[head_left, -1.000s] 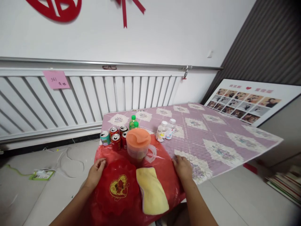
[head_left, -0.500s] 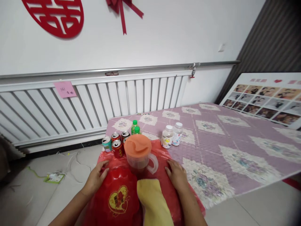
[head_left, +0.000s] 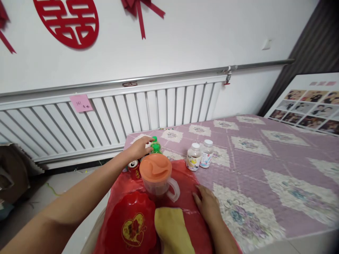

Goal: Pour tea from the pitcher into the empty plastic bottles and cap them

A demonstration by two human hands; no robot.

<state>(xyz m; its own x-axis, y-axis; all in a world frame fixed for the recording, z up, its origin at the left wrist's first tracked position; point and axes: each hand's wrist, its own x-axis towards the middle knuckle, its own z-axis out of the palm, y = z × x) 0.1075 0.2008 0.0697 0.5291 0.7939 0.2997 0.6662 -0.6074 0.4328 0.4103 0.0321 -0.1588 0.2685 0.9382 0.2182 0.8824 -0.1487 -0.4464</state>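
Left hand [head_left: 141,146], grip parted, is at the green-capped plastic bottles [head_left: 156,149] behind orange-lidded translucent plastic pitcher [head_left: 156,176], none visibly lifted yet; right hand [head_left: 208,205], loosely open, holds nothing.

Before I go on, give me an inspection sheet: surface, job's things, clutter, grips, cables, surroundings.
Surface: shiny, creased red cover beside a flowered tablecloth.
Job's things: two green-capped bottles, standing behind the orange-lidded pitcher.
Clutter: red can, two white-capped bottles, yellow cloth, red scalloped tray; the left forearm hides whatever is behind it.
Grips: left grip is at the green caps, thumb and finger parted, contact unclear; right grip rests on the red cover, nothing seen in it.
Cables: thin yellow-green cord on the floor, far left.
Surroundings: white radiator with pink note; photo board at right.
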